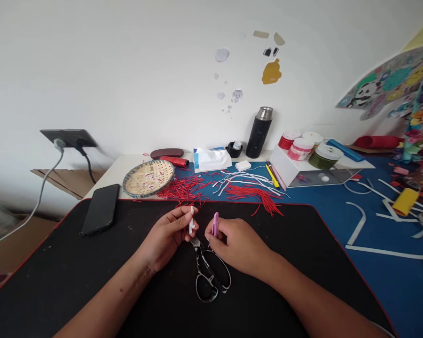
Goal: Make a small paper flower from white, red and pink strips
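My left hand [167, 237] pinches a small white plastic strip [191, 221] upright between thumb and fingers. My right hand [238, 246] holds a small pink plastic piece [215, 224] in its fingertips, a short gap from the white strip. Below them, a pair of steel scissors with black looped handles [207, 277] lies on the black desk mat [56, 263], its blades pointing up beneath my left fingers. Part of the blades is hidden behind my hands.
A black phone [100, 210] lies on the mat. Beyond it are a woven bamboo tray [148, 178], loose red threads [254, 197], white cords [246, 180], a black thermos [259, 132], and paint jars [299, 149]. White paper strips [391, 252] lie on the blue surface at right.
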A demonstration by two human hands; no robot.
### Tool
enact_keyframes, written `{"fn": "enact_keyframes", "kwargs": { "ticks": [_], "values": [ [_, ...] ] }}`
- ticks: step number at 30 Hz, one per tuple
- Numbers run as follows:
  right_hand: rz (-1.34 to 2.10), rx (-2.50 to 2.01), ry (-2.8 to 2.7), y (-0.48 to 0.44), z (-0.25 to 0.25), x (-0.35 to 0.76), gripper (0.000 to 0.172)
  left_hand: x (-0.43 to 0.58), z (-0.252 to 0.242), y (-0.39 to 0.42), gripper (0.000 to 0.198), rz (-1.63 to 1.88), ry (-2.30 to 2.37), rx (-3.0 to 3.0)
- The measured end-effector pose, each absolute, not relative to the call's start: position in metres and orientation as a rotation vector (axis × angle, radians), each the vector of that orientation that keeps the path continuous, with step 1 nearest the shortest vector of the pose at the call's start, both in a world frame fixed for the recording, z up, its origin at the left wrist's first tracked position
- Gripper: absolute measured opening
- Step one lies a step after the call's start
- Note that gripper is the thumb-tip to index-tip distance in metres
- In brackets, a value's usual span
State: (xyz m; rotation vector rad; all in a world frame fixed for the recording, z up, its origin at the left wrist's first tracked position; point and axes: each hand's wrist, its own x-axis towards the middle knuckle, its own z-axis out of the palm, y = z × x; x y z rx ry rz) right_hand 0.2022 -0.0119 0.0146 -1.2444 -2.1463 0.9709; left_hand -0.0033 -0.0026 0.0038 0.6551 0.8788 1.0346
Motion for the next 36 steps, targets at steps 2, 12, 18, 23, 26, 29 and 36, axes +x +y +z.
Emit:
{"fn": "enact_keyframes", "kwargs": {
  "ticks": [2, 12, 18, 23, 26, 29, 36],
  "values": [
    [0.972, -1.251, -2.157, -0.012, 0.014, 0.202, 0.010, -0.004, 0.004, -0.003, 0.036, 1.035, 0.883, 0.658],
    [1.167, -1.234, -2.160, -0.012, 0.021, 0.200, 0.009, -0.004, 0.003, -0.003, 0.032, 1.034, 0.874, 0.657],
    [1.244, -1.217, -2.165, -0.014, 0.024, 0.202, 0.019, -0.005, 0.002, -0.002, 0.029, 1.037, 0.869, 0.655],
    [1.134, -1.192, -2.260, -0.013, 0.025, 0.203, 0.015, -0.005, 0.002, -0.003, 0.029, 1.038, 0.868, 0.650],
    [1.085, -1.192, -2.250, -0.012, 0.025, 0.203, 0.006, -0.006, 0.002, -0.002, 0.029, 1.039, 0.872, 0.649],
    [1.235, -1.181, -2.055, -0.013, 0.022, 0.201, 0.007, -0.006, 0.002, -0.002, 0.030, 1.054, 0.870, 0.653],
    [1.520, -0.952, -1.474, -0.013, 0.019, 0.197, 0.028, 0.001, 0.005, -0.009, 0.031, 1.094, 0.799, 0.589]
  ]
}}
